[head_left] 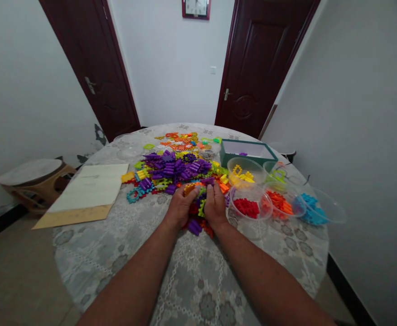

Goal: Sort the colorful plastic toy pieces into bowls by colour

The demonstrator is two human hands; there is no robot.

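- L hand (180,206) & R hand (215,206): side by side, nearly touching. Both half-closed, fingers bent down onto plastic pieces at near edge of the pile (174,170).
- L fingertips rest on an orange piece (189,188). A yellow-green piece (201,208) sits btwn the two hands. Can't tell if either hand really grips anything.
- Purple piece (195,226) lies just below the hands, w/ red bits beside it.
- Pile is mostly purple mid, orange at far side, spread over round table (117,253) w/ patterned cloth.
- To the R, clear bowls, one colour each: red bowl (234,213) nearest R hand, yellow bowl (246,159) behind it, then orange bowl (285,184) and blue bowl (334,213) further R.
- Teal box (224,156) behind the bowls.
- L of pile: pale sheet (93,185) on brown card.
- Off table, far L: stool (31,174).
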